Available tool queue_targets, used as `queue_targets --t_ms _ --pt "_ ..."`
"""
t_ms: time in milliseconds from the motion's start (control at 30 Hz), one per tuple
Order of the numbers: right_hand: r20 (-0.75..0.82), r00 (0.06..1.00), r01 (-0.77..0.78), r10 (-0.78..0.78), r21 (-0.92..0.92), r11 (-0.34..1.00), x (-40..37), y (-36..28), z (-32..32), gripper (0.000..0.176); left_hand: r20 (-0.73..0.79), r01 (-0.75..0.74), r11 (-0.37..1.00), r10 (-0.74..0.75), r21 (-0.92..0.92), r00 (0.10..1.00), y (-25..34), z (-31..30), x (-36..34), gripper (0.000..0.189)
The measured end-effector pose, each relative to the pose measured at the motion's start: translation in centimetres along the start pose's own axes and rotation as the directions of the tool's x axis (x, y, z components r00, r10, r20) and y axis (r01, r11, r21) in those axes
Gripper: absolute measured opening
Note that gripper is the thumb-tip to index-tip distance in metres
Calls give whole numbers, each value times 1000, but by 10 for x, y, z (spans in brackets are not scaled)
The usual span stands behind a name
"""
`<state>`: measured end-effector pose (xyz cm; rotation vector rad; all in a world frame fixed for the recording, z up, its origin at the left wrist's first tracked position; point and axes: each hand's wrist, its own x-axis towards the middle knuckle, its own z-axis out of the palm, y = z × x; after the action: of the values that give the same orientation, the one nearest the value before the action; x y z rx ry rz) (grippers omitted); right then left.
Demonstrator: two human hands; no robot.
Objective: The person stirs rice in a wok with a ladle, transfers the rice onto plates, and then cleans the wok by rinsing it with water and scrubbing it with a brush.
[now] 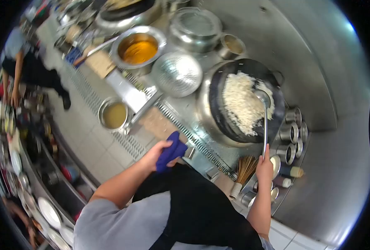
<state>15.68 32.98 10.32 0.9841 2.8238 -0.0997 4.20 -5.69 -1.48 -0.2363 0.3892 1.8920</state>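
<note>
White rice point(240, 102) lies spread in a large black wok point(218, 121) set in the steel range. My right hand point(264, 168) is wrapped round the handle of a long metal ladle point(265, 125), whose bowl rests among the rice near the wok's right side. Bunched in my left hand point(155, 155) is a purple cloth point(172, 151), held near my waist at the counter's front edge. The cloth hides part of the fingers.
Left of the wok sit a perforated strainer point(177, 75) and a pot of orange liquid point(138, 50). A pot of yellowish liquid point(114, 115) stands nearer. Several metal cups point(288, 133) and a bamboo brush point(245, 170) are at the right. Another person point(31, 68) stands far left.
</note>
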Motion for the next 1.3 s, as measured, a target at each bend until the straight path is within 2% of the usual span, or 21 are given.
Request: queue_targets --t_ms 67,133,233,300,367,433,500,567,633,700,733,767,833,867,933,967,1000,1067,1100,1200,1300 --pt "75 996 62 -53 -124 990 14 -2 23 67 125 -40 970 72 -238 990 -14 4 3 69" --pt "214 975 76 -57 -83 994 15 0 36 76 119 -113 972 140 -207 983 -23 -1 0 62" --pt "202 973 144 -113 -143 979 10 -4 39 83 72 -186 968 200 -171 977 -34 -13 -14 52" --pt "239 971 85 -24 -245 966 11 -15 29 75 -21 -193 977 192 -92 981 -40 -24 -17 51" --pt "83 948 317 -307 -321 892 11 -17 23 63 -11 -190 980 190 -52 982 -44 -37 -21 50" --pt "25 947 310 -319 -322 895 -1 -65 4 47 -89 -251 959 264 128 960 -41 -38 -23 51" --pt "141 918 371 -371 26 928 -14 -105 -11 41 -33 -210 960 219 187 975 -38 -43 -22 52" --pt "235 879 408 -415 81 910 -32 -150 -14 37 22 -173 949 174 263 985 -30 -44 -18 53" --pt "410 701 243 -584 633 735 -51 -176 -3 41 242 -176 895 79 411 967 -19 -34 -11 54" --pt "505 576 162 -642 699 696 -67 -193 17 46 346 -260 842 93 473 934 -13 -17 -4 49" --pt "661 509 68 -551 607 792 -77 -200 14 52 356 -274 823 94 498 930 -14 -14 6 48" --pt "474 605 168 -639 709 685 -90 -214 22 56 367 -288 802 93 523 926 -16 -14 15 48" --pt "674 564 -127 -477 641 757 -81 -202 12 54 404 -295 777 59 555 913 -16 -15 26 47" --pt "668 572 -128 -476 646 752 -75 -196 8 54 438 -306 749 24 588 899 -14 -15 30 47" --pt "573 566 164 -593 627 762 -69 -180 3 45 398 -360 659 98 660 912 -17 -1 27 49" --pt "561 579 161 -592 633 757 -71 -171 3 45 396 -369 651 113 663 911 -22 1 32 51" --pt "447 702 158 -554 661 734 -74 -163 3 41 403 -368 640 98 674 910 -23 5 37 51" --pt "334 878 -9 -343 728 685 -82 -153 0 32 223 -116 846 -2 520 975 -25 13 51 58" --pt "312 889 -10 -335 744 668 -84 -146 0 32 162 -85 873 7 481 987 -32 15 65 64" --pt "38 892 329 -451 629 704 -91 -129 -2 28 -16 -113 955 122 275 992 -54 30 128 67" --pt "3 870 429 -492 486 762 -106 -113 -18 26 -229 -161 939 236 303 944 -44 45 188 67"
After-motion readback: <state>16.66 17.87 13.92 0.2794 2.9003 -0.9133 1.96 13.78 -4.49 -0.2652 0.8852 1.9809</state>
